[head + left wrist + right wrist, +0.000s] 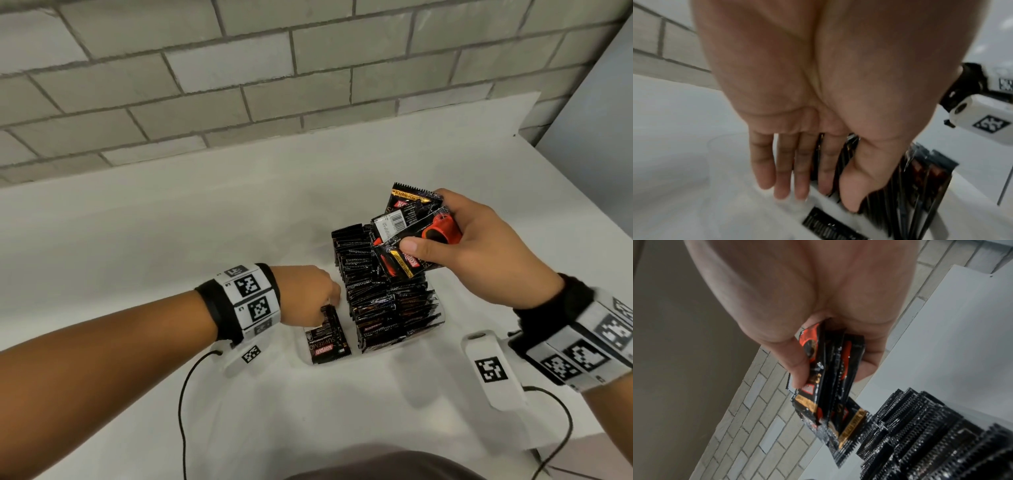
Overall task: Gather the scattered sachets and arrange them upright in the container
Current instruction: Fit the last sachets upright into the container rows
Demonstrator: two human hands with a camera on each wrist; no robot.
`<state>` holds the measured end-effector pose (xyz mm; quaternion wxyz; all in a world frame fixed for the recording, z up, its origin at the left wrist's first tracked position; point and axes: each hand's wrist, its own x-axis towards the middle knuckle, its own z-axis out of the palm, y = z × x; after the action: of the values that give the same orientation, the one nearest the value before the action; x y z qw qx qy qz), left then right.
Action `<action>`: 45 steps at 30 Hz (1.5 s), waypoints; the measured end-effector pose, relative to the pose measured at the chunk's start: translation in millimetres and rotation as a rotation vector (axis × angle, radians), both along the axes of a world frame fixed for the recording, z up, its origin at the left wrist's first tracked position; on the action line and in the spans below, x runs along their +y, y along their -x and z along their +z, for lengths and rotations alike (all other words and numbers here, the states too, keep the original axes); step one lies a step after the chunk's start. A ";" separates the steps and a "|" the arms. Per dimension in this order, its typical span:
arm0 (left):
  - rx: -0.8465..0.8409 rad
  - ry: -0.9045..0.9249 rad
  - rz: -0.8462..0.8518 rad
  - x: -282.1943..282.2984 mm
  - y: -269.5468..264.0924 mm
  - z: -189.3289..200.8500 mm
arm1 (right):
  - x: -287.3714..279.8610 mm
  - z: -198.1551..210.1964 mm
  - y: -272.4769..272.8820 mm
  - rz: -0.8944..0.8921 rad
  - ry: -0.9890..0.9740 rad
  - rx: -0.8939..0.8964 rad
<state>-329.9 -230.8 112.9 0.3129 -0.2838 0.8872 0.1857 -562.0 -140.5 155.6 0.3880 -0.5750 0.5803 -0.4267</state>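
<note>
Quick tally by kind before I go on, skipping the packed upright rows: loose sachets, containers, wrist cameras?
Sachets held in the right hand: 3 visible
Flat sachet by the left hand: 1
Clear container: 1
Wrist cameras: 2
Total: 7
The upright rows are too dense to count.

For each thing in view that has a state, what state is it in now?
Packed sachets: upright in rows.
Container: clear, nearly full.
Flat sachet: lying flat, left hand touching it.
Sachet bunch: held in right hand, above the rows.
</note>
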 end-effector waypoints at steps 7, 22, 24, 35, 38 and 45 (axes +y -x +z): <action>-0.088 0.135 -0.066 16.0 -0.3 -22.9 | -2.6 1.4 -8.7 0.019 -0.013 0.001; -0.048 0.019 -0.085 9.2 4.6 -20.1 | -2.6 -4.1 -11.7 0.044 -0.008 -0.022; -0.030 0.012 -0.110 10.3 3.8 -21.8 | -2.4 -3.8 -11.2 0.043 -0.010 -0.020; 0.078 -0.040 -0.070 -0.2 -8.2 9.4 | -2.4 -7.2 -13.9 0.042 -0.018 -0.037; 0.309 -0.211 0.189 -7.7 -35.3 31.7 | -3.8 -3.0 -18.8 0.082 -0.034 -0.084; 0.936 -0.790 0.963 22.1 -53.2 37.9 | -24.1 2.6 -47.2 0.192 -0.108 -0.380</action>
<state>-276.6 -208.7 150.8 -0.1316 -0.3973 0.5738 0.7040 -514.7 -164.7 158.2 0.5595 -0.5152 0.4615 -0.4566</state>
